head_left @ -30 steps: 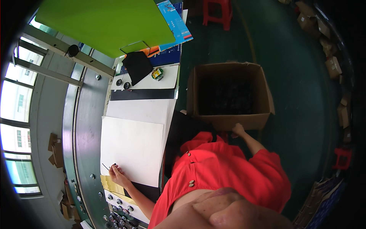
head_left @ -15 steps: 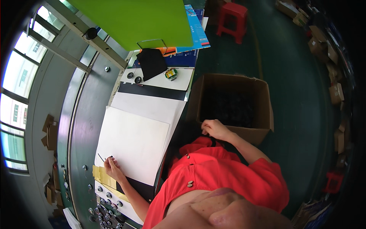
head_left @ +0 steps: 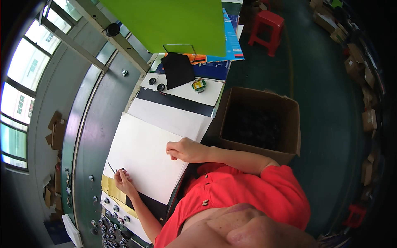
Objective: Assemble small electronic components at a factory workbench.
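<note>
My left hand (head_left: 123,182) rests at the near left edge of a large white sheet (head_left: 144,153) on the workbench. It pinches a thin dark stick-like tool (head_left: 112,167) that points away from me, with a tiny dark piece (head_left: 122,168) at its fingertips. My right hand (head_left: 186,149) hovers over the sheet's right edge with its fingers curled in. Whether it holds anything is hidden. An open cardboard box (head_left: 289,128) with dark contents stands on the floor to my right.
Strips of yellow tape (head_left: 111,191) and several small round parts (head_left: 108,229) lie near my left hand. Further along the bench are a black pouch (head_left: 178,70), a small green-yellow object (head_left: 199,85), and a green panel (head_left: 173,22). A red stool (head_left: 269,25) and cartons stand on the floor.
My right hand has come out of the cardboard box and moved left over the white sheet. My left hand stays at the sheet's edge with the tool.
</note>
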`<state>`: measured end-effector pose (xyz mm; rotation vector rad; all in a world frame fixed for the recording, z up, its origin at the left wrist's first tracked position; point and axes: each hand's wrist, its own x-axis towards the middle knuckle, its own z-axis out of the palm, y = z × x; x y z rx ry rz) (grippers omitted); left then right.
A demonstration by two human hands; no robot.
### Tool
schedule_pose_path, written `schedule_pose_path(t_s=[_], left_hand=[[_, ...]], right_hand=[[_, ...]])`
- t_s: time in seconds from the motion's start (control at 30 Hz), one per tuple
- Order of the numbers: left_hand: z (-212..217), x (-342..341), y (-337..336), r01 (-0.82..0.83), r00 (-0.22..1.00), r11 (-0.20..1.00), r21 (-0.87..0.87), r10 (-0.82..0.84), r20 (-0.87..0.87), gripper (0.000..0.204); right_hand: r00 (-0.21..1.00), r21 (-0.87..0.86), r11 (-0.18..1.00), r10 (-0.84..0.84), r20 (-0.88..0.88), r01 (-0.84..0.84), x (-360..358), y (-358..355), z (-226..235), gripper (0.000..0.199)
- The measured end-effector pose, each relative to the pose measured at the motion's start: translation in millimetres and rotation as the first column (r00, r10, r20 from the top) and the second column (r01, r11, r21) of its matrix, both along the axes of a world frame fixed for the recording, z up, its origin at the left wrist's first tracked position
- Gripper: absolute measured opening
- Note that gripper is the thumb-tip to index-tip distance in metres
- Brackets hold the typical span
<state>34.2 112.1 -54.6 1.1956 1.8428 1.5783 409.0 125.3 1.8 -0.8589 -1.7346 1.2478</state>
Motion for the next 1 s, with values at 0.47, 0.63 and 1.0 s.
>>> schedule_pose_path(t_s=[0.47,0.63,1.0], left_hand=[[-3,-1,-3,-0.052,0.998,0.999,-0.010,0.052,0.026,0.014],[0,3,0,-0.063,0.998,0.998,0.002,0.063,0.031,0.013],[5,10,-6,-0.073,0.996,0.997,-0.025,0.075,0.055,0.012]], right_hand=[[0.996,0.238,0.968,-0.062,-0.068,0.077,-83,51,-55,0.009],[1.000,0.118,0.993,0.018,0.002,-0.018,-70,52,-43,0.008],[0.997,0.106,0.993,0.056,-0.056,-0.050,-71,51,-45,0.004]])
